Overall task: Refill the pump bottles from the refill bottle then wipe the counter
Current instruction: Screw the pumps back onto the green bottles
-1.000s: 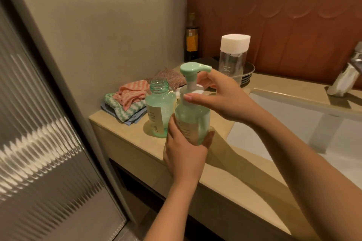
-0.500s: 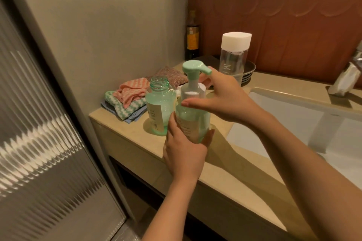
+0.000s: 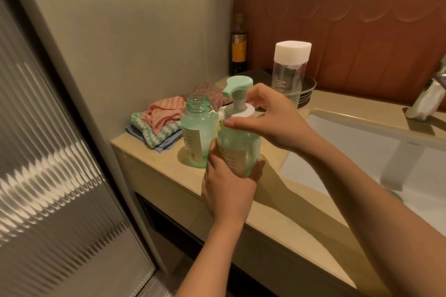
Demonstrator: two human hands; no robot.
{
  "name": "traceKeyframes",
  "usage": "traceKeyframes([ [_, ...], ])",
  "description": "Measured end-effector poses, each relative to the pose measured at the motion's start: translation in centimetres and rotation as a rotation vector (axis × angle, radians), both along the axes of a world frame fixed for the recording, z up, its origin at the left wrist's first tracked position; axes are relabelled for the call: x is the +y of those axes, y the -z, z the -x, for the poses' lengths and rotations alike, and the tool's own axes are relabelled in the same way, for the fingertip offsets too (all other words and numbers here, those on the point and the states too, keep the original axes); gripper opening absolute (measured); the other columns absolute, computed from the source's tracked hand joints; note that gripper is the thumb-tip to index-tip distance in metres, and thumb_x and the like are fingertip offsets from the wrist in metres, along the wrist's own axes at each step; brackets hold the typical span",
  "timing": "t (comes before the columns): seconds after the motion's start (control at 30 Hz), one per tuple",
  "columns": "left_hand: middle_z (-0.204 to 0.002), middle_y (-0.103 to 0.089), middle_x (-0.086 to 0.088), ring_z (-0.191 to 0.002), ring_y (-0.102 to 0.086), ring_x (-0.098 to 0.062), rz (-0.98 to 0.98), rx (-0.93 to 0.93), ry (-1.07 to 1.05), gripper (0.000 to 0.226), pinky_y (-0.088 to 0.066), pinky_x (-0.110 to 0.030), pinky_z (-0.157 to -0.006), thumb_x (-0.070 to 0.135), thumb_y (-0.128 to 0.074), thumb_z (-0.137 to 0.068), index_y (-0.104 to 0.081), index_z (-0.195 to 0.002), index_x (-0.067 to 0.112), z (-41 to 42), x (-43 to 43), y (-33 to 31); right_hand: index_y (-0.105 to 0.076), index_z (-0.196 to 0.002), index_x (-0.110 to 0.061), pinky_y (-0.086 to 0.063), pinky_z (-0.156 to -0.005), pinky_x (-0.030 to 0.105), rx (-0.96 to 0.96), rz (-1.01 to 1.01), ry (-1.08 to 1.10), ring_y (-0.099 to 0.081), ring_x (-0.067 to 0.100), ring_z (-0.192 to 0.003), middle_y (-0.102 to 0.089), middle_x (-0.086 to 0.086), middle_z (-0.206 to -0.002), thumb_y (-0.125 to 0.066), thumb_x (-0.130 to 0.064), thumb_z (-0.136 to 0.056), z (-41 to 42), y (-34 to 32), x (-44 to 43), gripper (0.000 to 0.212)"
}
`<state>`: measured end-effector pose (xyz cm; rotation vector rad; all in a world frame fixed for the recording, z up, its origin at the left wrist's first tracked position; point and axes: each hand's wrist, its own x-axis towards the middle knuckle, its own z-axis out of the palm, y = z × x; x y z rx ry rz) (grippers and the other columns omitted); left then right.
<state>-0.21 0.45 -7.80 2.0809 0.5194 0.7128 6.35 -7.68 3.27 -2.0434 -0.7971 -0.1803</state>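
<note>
A green pump bottle (image 3: 241, 144) stands upright on the beige counter (image 3: 154, 164). My left hand (image 3: 226, 188) wraps around its lower body from the front. My right hand (image 3: 268, 118) pinches the white collar under the mint pump head (image 3: 237, 84), whose spout points left. Just left of it, touching or nearly so, stands a second green bottle (image 3: 196, 132) with no pump and an open neck. A clear refill bottle (image 3: 289, 72) with a white cap stands behind, next to dark plates.
Folded cloths (image 3: 156, 123), pink, green-checked and blue, lie at the counter's left end against the wall. A brown scrub pad (image 3: 207, 91) and a dark bottle (image 3: 239, 46) sit behind. The white sink basin (image 3: 362, 152) and a chrome tap (image 3: 429, 99) are to the right. A ribbed glass door stands left.
The pump head has turned: its spout pointed right a second ago and now points left, with my right hand twisting the collar. My left hand keeps its hold on the bottle.
</note>
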Motion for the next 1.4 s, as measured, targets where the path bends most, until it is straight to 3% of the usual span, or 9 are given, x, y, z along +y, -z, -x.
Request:
traceKeyframes([
  [0.13, -0.138, -0.049, -0.003, -0.126, -0.047, -0.028, -0.032, -0.012, -0.015, 0.098, -0.041, -0.042, -0.099, 0.069, -0.065, -0.066, -0.028, -0.142, 0.019, 0.2, -0.1, 0.0, -0.054, -0.122, -0.026, -0.044, -0.088, 0.027, -0.051, 0.048, -0.058, -0.050, 0.011, -0.109, -0.055, -0.007, -0.116, -0.062, -0.066, -0.070, 0.1, 0.1, 0.6, 0.066],
  [0.33, -0.136, -0.049, 0.000, -0.124, -0.048, -0.027, -0.016, -0.023, -0.027, 0.094, -0.044, -0.044, -0.095, 0.059, -0.073, -0.067, -0.027, -0.140, 0.024, -0.1, 0.0, 0.1, -0.053, -0.126, -0.017, -0.041, -0.103, 0.036, 0.077, 0.004, -0.253, -0.055, 0.004, -0.113, -0.060, -0.006, -0.122, -0.062, -0.016, -0.088, -0.4, -1.8, -1.9, 0.039],
  [0.53, -0.138, -0.048, -0.001, -0.125, -0.047, -0.027, -0.014, -0.029, -0.016, 0.097, -0.043, -0.046, -0.096, 0.067, -0.068, -0.066, -0.025, -0.141, 0.023, 0.0, -0.1, 0.1, -0.054, -0.127, -0.013, -0.043, -0.102, 0.033, 0.073, 0.018, -0.286, -0.055, 0.008, -0.114, -0.061, -0.002, -0.123, -0.064, -0.020, -0.086, -0.6, -0.9, -0.8, 0.043],
  [0.8, -0.141, -0.048, -0.003, -0.126, -0.047, -0.028, -0.036, -0.030, -0.013, 0.104, -0.043, -0.044, -0.097, 0.069, -0.066, -0.066, -0.017, -0.147, 0.025, 0.0, 0.0, 0.1, -0.062, -0.096, -0.019, -0.044, -0.070, 0.019, -0.105, -0.013, 0.039, -0.054, 0.008, -0.089, -0.057, -0.008, -0.090, -0.073, -0.053, -0.068, 0.3, 0.1, 1.3, 0.044],
  [0.87, -0.134, -0.054, -0.004, -0.118, -0.054, -0.029, -0.050, -0.060, -0.029, 0.101, -0.048, -0.045, -0.090, 0.070, -0.066, -0.065, -0.022, -0.144, 0.025, 0.1, 0.0, 0.2, -0.063, -0.087, -0.017, -0.048, -0.075, 0.030, -0.077, 0.048, -0.107, -0.057, 0.014, -0.088, -0.060, -0.003, -0.087, -0.064, -0.057, -0.075, 0.2, -0.5, 1.0, 0.042],
  [0.97, -0.138, -0.049, -0.001, -0.122, -0.051, -0.027, -0.053, -0.055, -0.030, 0.100, -0.047, -0.047, -0.090, 0.072, -0.065, -0.065, -0.021, -0.143, 0.026, 0.0, 0.1, 0.3, -0.058, -0.109, -0.025, -0.046, -0.088, 0.016, 0.207, 0.099, -0.382, -0.055, 0.001, -0.105, -0.058, -0.012, -0.112, -0.058, -0.033, -0.089, -0.2, -1.4, -0.6, 0.021],
  [1.1, -0.140, -0.047, 0.002, -0.124, -0.048, -0.026, -0.031, -0.044, -0.024, 0.097, -0.045, -0.047, -0.093, 0.063, -0.071, -0.066, -0.021, -0.141, 0.029, -0.2, 0.1, 0.4, -0.046, -0.133, -0.018, -0.037, -0.107, 0.031, 0.224, 0.141, -0.427, -0.047, 0.006, -0.124, -0.051, -0.006, -0.135, -0.061, -0.015, -0.087, -1.0, -1.2, -2.2, 0.049],
  [1.27, -0.142, -0.045, 0.000, -0.126, -0.047, -0.027, -0.025, -0.028, -0.019, 0.099, -0.044, -0.047, -0.095, 0.066, -0.069, -0.067, -0.016, -0.143, 0.029, -0.3, 0.1, 0.4, -0.055, -0.111, -0.017, -0.050, -0.089, 0.037, 0.079, -0.009, -0.102, -0.056, 0.015, -0.103, -0.059, -0.001, -0.109, -0.080, -0.041, -0.063, -0.4, 0.1, -0.1, 0.060],
  [1.4, -0.139, -0.049, -0.002, -0.124, -0.049, -0.029, -0.024, -0.052, -0.030, 0.103, -0.046, -0.047, -0.093, 0.069, -0.067, -0.064, -0.018, -0.145, 0.029, -0.1, 0.1, 0.4, -0.050, -0.121, -0.017, -0.050, -0.091, 0.038, 0.128, 0.028, -0.223, -0.057, 0.015, -0.105, -0.057, 0.000, -0.115, -0.072, -0.050, -0.070, -0.2, 0.0, 0.5, 0.064],
])
